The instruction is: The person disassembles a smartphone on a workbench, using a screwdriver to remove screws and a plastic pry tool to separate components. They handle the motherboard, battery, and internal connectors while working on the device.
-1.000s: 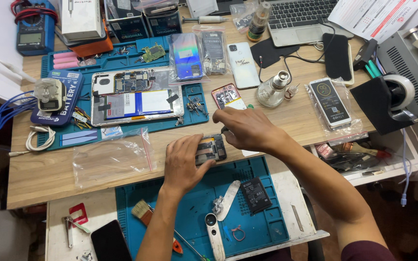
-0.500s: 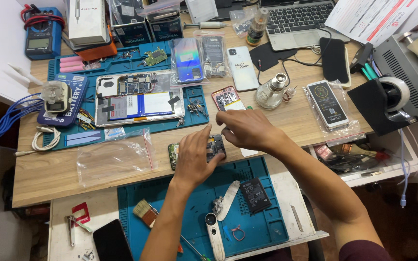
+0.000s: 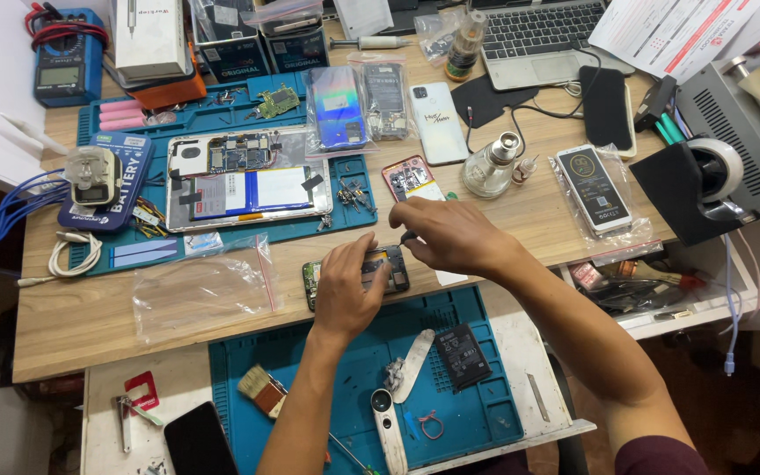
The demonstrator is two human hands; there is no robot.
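Blue matting (image 3: 485, 422) is laid over the near, white part of the counter, and on it are seen a brush (image 3: 261, 390), a pale pry tool (image 3: 412, 365), a small magnifier (image 3: 384, 413) and a dark flat battery (image 3: 464, 355). A black phone (image 3: 200, 440) lies face down at the mat's left edge.

Just beyond, on the wooden counter (image 3: 72, 325), an opened phone (image 3: 354, 273) is pinned flat under the left hand (image 3: 345, 290), whose fingers are spread over its body. The right hand (image 3: 455, 237) is pinched shut on a thin dark tool whose tip is set at the phone's upper edge; the tool itself is too small to be identified. An empty clear bag (image 3: 200, 295) lies to the left.

Farther back, a second blue mat (image 3: 116, 255) carries an opened tablet (image 3: 248, 180) with its white battery exposed. A glass bottle (image 3: 493, 167), a white phone (image 3: 437, 121) and a bagged phone (image 3: 595, 186) are placed to the right. At the far edge a blue multimeter (image 3: 63, 57), stacked boxes (image 3: 147, 40) and a laptop (image 3: 543, 35) are ranged, with a grey machine (image 3: 741, 132) at the right.
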